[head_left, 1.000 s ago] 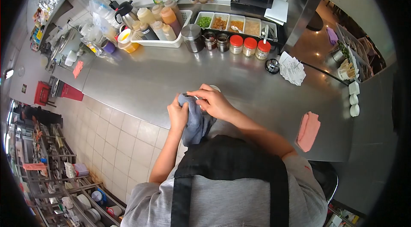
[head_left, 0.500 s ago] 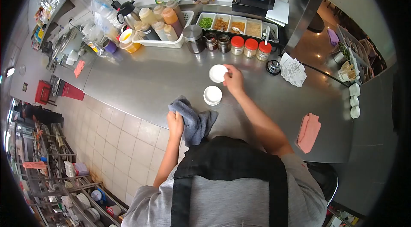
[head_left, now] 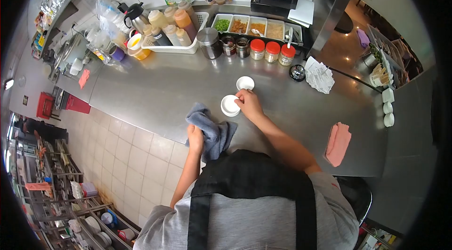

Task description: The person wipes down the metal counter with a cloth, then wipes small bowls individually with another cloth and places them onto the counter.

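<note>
My left hand is closed around a bunched grey-blue cloth, which hangs over the counter's near edge. The fingers of my right hand pinch the rim of a small white dish, the upper one of a short stack on the steel counter. Just behind that hand sits another small white dish, its near side partly covered by my fingers.
Along the back of the steel counter stand a white basket of squeeze bottles, red-lidded jars and a topping tray. A service bell and crumpled paper lie to the right, with a folded pink cloth nearer me.
My right hand has let go of the farther dish and come nearer me, onto the rim of the stacked dish. The farther dish sits slightly more to the right. My left hand still holds the cloth.
</note>
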### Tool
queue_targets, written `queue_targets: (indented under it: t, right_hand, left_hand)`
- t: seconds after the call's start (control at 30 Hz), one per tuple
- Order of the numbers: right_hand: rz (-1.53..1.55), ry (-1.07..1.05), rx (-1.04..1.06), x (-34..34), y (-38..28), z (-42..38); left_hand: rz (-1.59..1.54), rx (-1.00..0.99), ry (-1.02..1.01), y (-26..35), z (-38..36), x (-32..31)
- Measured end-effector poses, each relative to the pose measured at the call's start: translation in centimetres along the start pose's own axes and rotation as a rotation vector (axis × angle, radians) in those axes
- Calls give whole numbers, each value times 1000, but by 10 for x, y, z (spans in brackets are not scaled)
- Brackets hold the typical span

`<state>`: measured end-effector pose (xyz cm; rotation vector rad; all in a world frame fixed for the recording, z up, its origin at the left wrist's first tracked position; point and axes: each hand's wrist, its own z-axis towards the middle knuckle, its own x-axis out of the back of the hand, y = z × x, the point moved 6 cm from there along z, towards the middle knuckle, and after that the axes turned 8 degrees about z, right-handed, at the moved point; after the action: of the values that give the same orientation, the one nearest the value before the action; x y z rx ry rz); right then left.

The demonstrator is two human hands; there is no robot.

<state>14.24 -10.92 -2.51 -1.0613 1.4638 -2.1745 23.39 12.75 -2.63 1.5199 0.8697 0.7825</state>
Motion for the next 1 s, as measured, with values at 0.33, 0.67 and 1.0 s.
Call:
queue_targets:
  t: [0.33, 0.67, 1.0]
  right_hand:
    - [22, -19, 33, 19, -69, -8]
    - [669, -233, -74, -13, -111, -47]
    - [575, -271, -114, 0, -104, -31]
  left_hand:
    - [348, -268, -59, 11, 10, -27]
    - [285, -129, 34, 35, 11, -22]
    - [-183, 80, -319, 57, -12, -50]
